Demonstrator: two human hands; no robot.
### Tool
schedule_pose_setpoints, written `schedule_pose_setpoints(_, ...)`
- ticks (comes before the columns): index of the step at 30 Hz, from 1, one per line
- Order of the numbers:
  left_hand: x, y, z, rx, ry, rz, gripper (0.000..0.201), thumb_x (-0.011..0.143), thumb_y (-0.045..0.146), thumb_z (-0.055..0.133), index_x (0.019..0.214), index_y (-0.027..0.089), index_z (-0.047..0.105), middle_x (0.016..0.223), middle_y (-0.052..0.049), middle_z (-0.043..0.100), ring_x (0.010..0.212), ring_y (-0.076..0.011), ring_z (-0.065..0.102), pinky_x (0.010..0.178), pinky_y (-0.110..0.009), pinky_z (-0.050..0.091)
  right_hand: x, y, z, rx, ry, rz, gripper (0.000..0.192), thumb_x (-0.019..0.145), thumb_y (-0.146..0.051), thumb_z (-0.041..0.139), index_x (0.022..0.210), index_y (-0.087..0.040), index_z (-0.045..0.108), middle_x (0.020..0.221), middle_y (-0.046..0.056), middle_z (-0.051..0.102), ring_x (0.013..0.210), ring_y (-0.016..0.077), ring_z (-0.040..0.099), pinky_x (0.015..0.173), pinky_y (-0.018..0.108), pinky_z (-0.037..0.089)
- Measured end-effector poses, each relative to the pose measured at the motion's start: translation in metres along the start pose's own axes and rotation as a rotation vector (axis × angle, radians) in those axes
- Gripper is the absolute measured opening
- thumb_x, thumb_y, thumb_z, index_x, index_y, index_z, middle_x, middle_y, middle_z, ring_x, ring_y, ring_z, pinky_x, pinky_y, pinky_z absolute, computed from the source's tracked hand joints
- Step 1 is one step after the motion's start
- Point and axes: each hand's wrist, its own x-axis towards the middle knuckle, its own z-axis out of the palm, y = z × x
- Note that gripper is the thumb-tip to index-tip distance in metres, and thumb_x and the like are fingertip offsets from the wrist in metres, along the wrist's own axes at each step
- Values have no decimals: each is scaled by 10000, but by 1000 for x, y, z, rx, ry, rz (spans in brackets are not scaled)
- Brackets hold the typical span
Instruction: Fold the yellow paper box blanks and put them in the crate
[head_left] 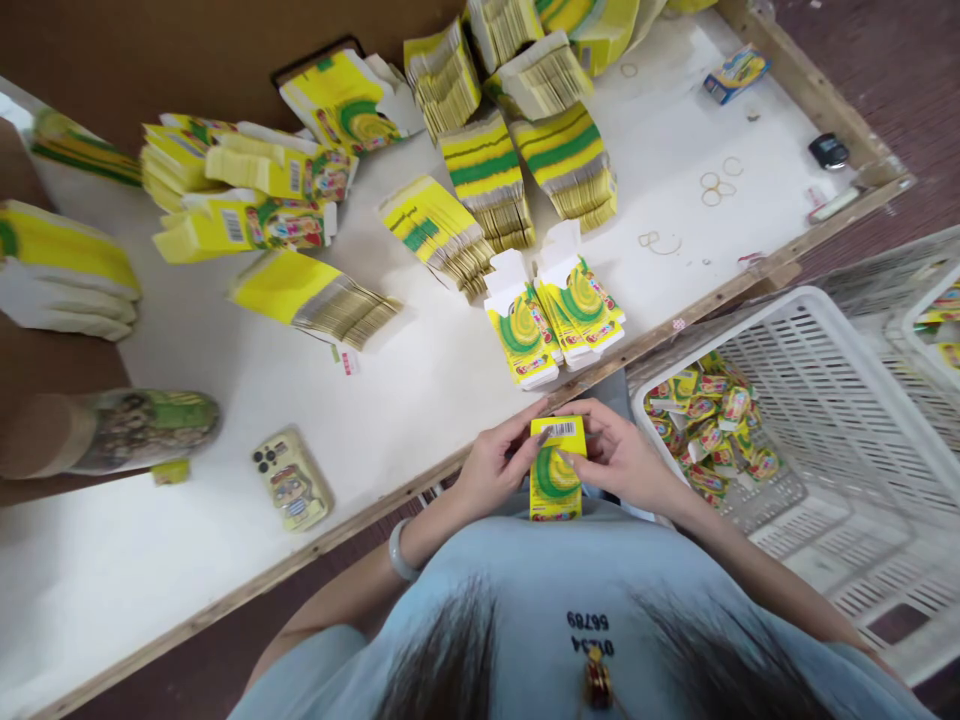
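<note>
A small yellow box (556, 490) with a green swirl and a barcode on its end is held upright against my body, just below the table edge. My left hand (499, 458) grips its left side, thumb on the front. On the other side my right hand (611, 455) closes round the box, its thumb also on the printed face. Just beyond my hands, two short stacks of flattened yellow cartons (521, 335) with white flaps lie at the table's front edge. Behind them are several bundles of flat cartons (487, 165), fanned out.
A white plastic basket (847, 400) at right holds several small yellow boxes (712, 420). On the white table (420, 410) lie a phone (291, 482), a jar (150, 430), rubber bands (718, 190), a blue box (737, 75) and a small black object (829, 151). A wooden rim edges the table.
</note>
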Motion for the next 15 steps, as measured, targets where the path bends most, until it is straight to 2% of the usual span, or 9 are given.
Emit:
schedule_pose_setpoints(4,1,1,2,8,15,32,579,1019,535,504,1405,126,640,757,-37,723,658,-154,613,666,-260,530,-1,-5,0,-18,16,29,387,848,-269,712,1215,-259,590,995,19,739,716,133,710,614,243,588)
schedule_pose_setpoints(9,3,3,1,-11,17,43,537,1012,507,539,1395,148,652,822,-51,759,668,-159,651,646,-252,540,1,-7,2,8,18,-27,358,836,-233,713,1176,-250,604,999,18,750,717,129,723,624,248,614)
schedule_pose_setpoints(12,4,4,-1,5,8,76,509,1029,489,508,1403,174,649,984,-88,798,841,-201,738,804,-302,600,0,-8,-3,-25,20,-27,377,862,-219,697,1228,-248,612,994,18,757,690,122,720,603,237,613)
schedule_pose_setpoints(15,1,2,0,10,17,107,514,1051,469,458,1467,197,589,1202,-116,780,1048,-225,752,971,-347,591,-2,-7,-12,-16,-78,-14,483,901,-259,703,1370,-273,588,1087,31,775,784,140,754,673,268,651)
